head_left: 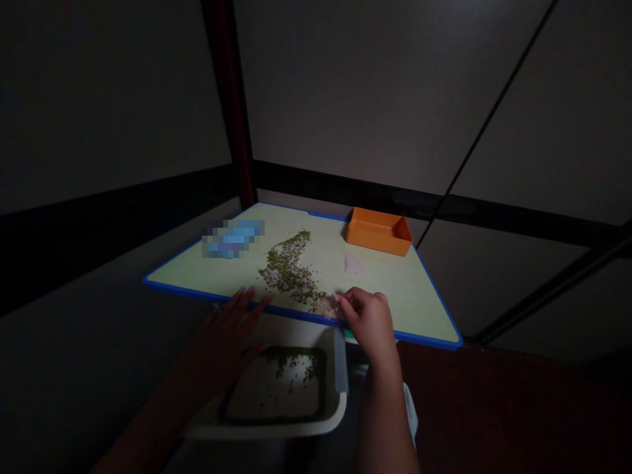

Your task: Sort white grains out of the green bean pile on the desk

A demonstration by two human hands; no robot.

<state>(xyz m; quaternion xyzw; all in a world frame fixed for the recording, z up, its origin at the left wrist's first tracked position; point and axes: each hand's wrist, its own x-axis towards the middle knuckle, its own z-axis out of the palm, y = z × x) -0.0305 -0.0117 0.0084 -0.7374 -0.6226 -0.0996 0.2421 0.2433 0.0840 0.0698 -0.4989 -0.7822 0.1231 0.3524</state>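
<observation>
Small dark-green beans or seeds (291,260) lie scattered over the pale tabletop (419,296) with the blue edge. My left hand (232,329) rests with fingers spread at the near edge, just left of the scatter, holding nothing. The fingertips of my right hand (368,319) are pinched together low on the tabletop, beside a small patch of pale pinkish bits (326,307). What is between those fingertips is too small to make out. A white tub (333,411) sits below the near edge, with more dark-green beans on its bottom.
An orange rectangular box (380,245) stands at the back right of the tabletop. Some whitish bits (356,265) lie in front of it. A blurred blue item (234,238) is at the left. Grey panelled walls (370,85) close in behind.
</observation>
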